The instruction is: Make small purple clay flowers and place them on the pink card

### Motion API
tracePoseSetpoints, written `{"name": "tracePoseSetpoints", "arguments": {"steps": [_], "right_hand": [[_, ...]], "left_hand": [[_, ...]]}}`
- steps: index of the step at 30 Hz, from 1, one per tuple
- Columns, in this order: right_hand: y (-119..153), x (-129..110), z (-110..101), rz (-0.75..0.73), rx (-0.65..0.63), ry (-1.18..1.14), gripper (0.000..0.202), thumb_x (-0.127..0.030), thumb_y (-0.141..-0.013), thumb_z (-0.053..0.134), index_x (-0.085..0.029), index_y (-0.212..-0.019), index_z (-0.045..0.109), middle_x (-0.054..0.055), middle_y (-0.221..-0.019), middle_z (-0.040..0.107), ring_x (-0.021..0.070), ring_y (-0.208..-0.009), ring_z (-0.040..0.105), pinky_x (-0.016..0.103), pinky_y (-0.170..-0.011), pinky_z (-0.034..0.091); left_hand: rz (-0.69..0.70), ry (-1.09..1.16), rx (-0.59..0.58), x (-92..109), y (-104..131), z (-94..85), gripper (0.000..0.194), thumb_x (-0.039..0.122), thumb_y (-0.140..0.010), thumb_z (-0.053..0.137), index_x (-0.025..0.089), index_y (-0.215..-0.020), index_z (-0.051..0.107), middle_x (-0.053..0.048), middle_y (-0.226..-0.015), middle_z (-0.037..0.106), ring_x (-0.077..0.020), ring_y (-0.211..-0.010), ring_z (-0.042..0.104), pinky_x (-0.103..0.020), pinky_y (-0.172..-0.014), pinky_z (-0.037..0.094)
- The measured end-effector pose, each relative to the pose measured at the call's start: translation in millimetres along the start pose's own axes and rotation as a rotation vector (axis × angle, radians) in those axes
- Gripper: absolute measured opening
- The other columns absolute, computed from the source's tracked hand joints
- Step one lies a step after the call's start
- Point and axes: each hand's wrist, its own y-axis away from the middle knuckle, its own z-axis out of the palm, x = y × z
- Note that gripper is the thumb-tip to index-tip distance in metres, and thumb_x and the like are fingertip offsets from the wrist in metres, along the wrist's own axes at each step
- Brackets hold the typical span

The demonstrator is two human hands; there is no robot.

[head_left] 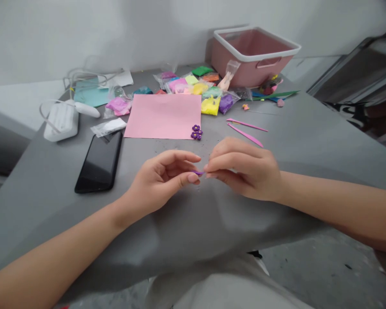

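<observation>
A thin strip of purple clay is stretched between my two hands, over the grey table. My left hand pinches one end of it between thumb and fingers. At the other end, the fingertips of my right hand are closed on the strip. Just beyond my hands, small purple clay flowers with yellow centres sit at the lower right corner of a pink sheet. Two pink modelling tools lie beyond my right hand.
Bags of coloured clay crowd the back of the table, before a pink basket with a white rim. A black phone lies at left, near a white power strip with cables. Green strips lie at back right.
</observation>
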Motion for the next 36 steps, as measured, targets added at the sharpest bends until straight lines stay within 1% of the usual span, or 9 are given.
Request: {"name": "tracePoseSetpoints", "arguments": {"steps": [5, 8, 13, 17, 20, 24, 28, 31, 36], "right_hand": [[1, 3, 0, 0.187, 0.076, -0.024, 0.019, -0.027, -0.103, 0.041, -0.02, -0.096, 0.057, 0.005, -0.085, 0.063, 0.0131, -0.077, 0.061, 0.027, -0.072, 0.052], [1, 5, -1, 0.258, 0.036, -0.013, 0.028, -0.032, -0.105, 0.034, -0.02, -0.094, 0.057, 0.003, -0.081, 0.064, 0.011, -0.07, 0.06, 0.024, -0.067, 0.05], [2, 9, -4, 0.238, -0.081, 0.02, 0.015, -0.031, -0.095, 0.059, -0.019, -0.086, 0.062, 0.001, -0.076, 0.067, 0.0103, -0.068, 0.061, 0.022, -0.064, 0.048], [3, 14, -4, 0.195, -0.153, -0.015, 0.005, -0.023, -0.092, 0.063, -0.019, -0.091, 0.067, 0.002, -0.083, 0.069, 0.0116, -0.075, 0.063, 0.023, -0.069, 0.051], [3, 16, -2, 0.184, -0.197, -0.039, 0.013, -0.018, -0.095, 0.056, -0.019, -0.099, 0.069, 0.004, -0.087, 0.071, 0.0111, -0.078, 0.065, 0.022, -0.072, 0.052], [4, 18, -2, 0.207, -0.226, -0.04, 0.013, -0.026, -0.093, 0.062, -0.018, -0.088, 0.069, 0.002, -0.076, 0.07, 0.0107, -0.07, 0.064, 0.021, -0.066, 0.049], [5, 19, -1, 0.209, -0.236, -0.047, 0.016, -0.031, -0.089, 0.068, -0.016, -0.083, 0.069, 0.001, -0.072, 0.067, 0.0101, -0.066, 0.061, 0.02, -0.062, 0.048], [6, 20, -2, 0.192, -0.266, -0.084, 0.01, -0.023, -0.092, 0.063, -0.016, -0.092, 0.071, 0.003, -0.079, 0.069, 0.0096, -0.071, 0.064, 0.019, -0.067, 0.049], [6, 21, -2, 0.195, -0.277, -0.073, 0.012, -0.027, -0.089, 0.068, -0.015, -0.087, 0.071, 0.002, -0.074, 0.067, 0.0094, -0.065, 0.062, 0.019, -0.063, 0.048]], "left_hand": [[0.046, -0.209, 0.12, -1, -1, -4.3, 0.02, 0.03, -0.087, 0.067, 0.019, -0.102, 0.073, -0.002, -0.086, 0.071, -0.0129, -0.076, 0.068, -0.024, -0.073, 0.056], [0.015, -0.193, 0.172, -2, -2, -5.6, 0.02, 0.036, -0.084, 0.071, 0.018, -0.094, 0.072, -0.002, -0.08, 0.069, -0.0133, -0.073, 0.066, -0.022, -0.066, 0.054], [0.001, -0.054, 0.209, 1, -3, -5.0, 0.023, 0.036, -0.077, 0.078, 0.018, -0.079, 0.063, 0.001, -0.07, 0.067, -0.0112, -0.066, 0.066, -0.021, -0.062, 0.053], [-0.049, -0.034, 0.192, 3, -2, -4.3, 0.026, 0.034, -0.078, 0.078, 0.019, -0.095, 0.064, 0.0, -0.075, 0.074, -0.0138, -0.072, 0.072, -0.023, -0.071, 0.057], [-0.046, -0.044, 0.188, 3, -2, -3.8, 0.031, 0.037, -0.081, 0.075, 0.019, -0.104, 0.066, -0.004, -0.089, 0.078, -0.0156, -0.08, 0.074, -0.026, -0.079, 0.058], [-0.064, 0.035, 0.217, 1, -1, -3.4, 0.035, 0.054, -0.088, 0.061, 0.018, -0.087, 0.064, -0.005, -0.083, 0.078, -0.0174, -0.076, 0.074, -0.03, -0.075, 0.06], [-0.03, 0.038, 0.235, -2, -1, -4.8, 0.039, 0.057, -0.089, 0.057, 0.021, -0.076, 0.056, -0.001, -0.072, 0.075, -0.0161, -0.07, 0.072, -0.029, -0.07, 0.059], [0.02, -0.075, 0.259, -4, -2, -6.5, 0.034, 0.054, -0.091, 0.055, 0.021, -0.085, 0.057, -0.002, -0.075, 0.075, -0.0152, -0.072, 0.071, -0.029, -0.073, 0.057], [0.031, -0.203, 0.239, -3, -3, -7.3, 0.029, 0.039, -0.089, 0.065, 0.019, -0.107, 0.056, -0.005, -0.088, 0.078, -0.0158, -0.08, 0.072, -0.028, -0.078, 0.056]]}}
